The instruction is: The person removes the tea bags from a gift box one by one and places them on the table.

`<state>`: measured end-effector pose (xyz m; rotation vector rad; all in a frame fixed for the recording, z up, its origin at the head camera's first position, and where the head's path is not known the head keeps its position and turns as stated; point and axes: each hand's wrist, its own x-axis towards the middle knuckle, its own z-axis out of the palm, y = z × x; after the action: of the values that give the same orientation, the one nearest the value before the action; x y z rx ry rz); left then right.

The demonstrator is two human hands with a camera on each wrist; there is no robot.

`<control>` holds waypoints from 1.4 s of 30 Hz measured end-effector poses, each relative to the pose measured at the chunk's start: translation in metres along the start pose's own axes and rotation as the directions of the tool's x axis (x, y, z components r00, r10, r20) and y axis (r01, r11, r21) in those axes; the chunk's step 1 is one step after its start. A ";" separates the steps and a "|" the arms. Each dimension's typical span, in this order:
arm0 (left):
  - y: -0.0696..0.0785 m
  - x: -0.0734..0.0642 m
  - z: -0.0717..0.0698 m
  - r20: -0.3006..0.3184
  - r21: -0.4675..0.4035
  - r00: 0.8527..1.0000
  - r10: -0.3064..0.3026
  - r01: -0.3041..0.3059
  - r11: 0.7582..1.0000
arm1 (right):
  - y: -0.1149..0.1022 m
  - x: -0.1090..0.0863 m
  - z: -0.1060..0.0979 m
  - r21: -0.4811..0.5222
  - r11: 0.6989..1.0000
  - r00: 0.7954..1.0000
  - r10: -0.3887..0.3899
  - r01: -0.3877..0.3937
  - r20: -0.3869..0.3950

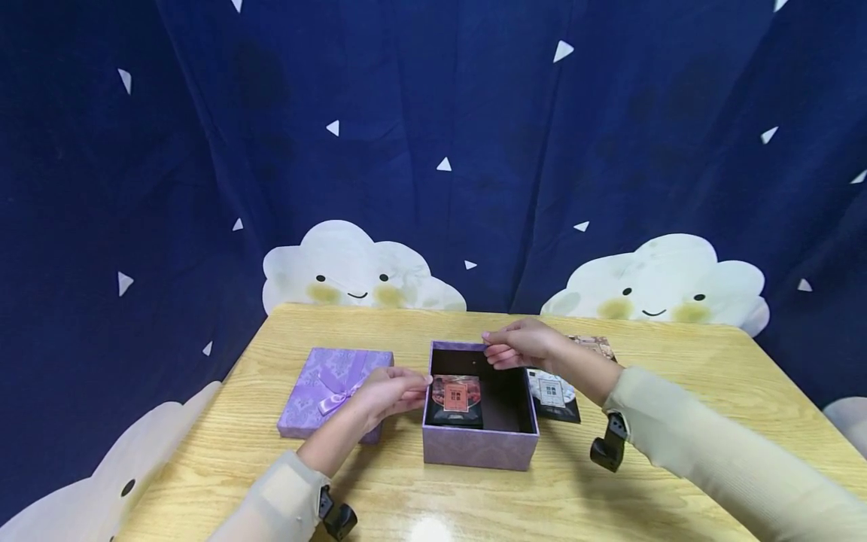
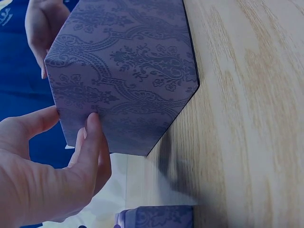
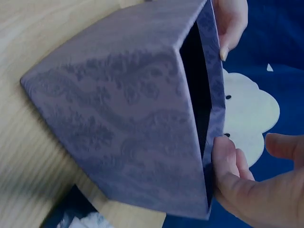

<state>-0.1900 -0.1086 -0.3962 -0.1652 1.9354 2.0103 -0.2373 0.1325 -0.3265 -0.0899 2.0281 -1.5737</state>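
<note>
A purple patterned gift box (image 1: 479,449) stands uncovered on the table, its dark inside facing up. At the left of the inside lies a black packet with a red label (image 1: 456,399). My left hand (image 1: 393,393) holds the box's left wall, thumb at the rim and fingers against the outer side, as the left wrist view shows. Over the box's back right corner is my right hand (image 1: 528,345), its fingertips at the rim and the thumb apart from them. Nothing shows between its thumb and fingers. The right wrist view shows the box's outer wall (image 3: 118,128).
Left of the box lies the purple lid (image 1: 308,388) with a ribbon bow (image 1: 334,403). To the right, partly behind my right arm, are a black-and-white packet (image 1: 552,393) and a brown patterned packet (image 1: 597,346). A blue curtain (image 1: 433,90) hangs behind the wooden table (image 1: 677,376).
</note>
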 end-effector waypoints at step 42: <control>0.000 0.001 0.001 -0.008 0.008 1.000 -0.009 0.009 1.000 | 0.020 0.011 0.042 0.122 0.948 0.949 0.305 -0.293 -0.085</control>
<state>-0.1906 -0.1078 -0.3964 -0.1802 1.9438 1.9988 -0.2207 0.0976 -0.3549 0.3330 1.9209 -1.5137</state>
